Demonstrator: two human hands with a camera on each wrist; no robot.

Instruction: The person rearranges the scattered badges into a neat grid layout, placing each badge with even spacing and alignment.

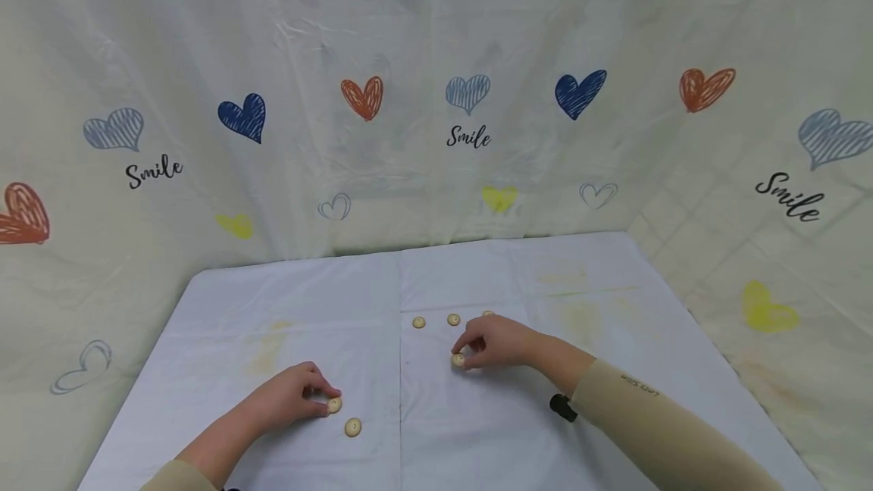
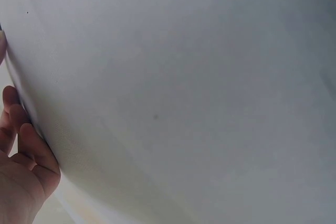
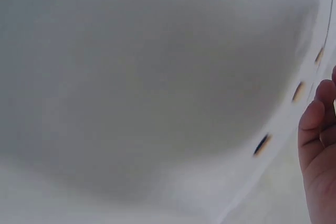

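In the head view my left hand point(image 1: 292, 397) is low on the left side of the table, thumb and fingertips pinching a small round wooden disc point(image 1: 334, 404). Just to the right of it lies a second wooden disc point(image 1: 352, 427). Farther forward, my right hand point(image 1: 503, 342) grips another wooden disc point(image 1: 458, 361) at its edge. Beyond that hand is a row of three discs; the left one point(image 1: 419, 322) and middle one point(image 1: 453, 319) show whole, while the right one point(image 1: 487, 314) is partly hidden behind the knuckles. Both wrist views catch curled fingers only at the frame's edge.
A white cloth with a centre crease point(image 1: 400, 370) covers the table point(image 1: 600, 271). Behind and beside it hangs a pale curtain point(image 1: 409, 165) printed with hearts and the word Smile. A black wrist device point(image 1: 563, 408) shows under the right sleeve.
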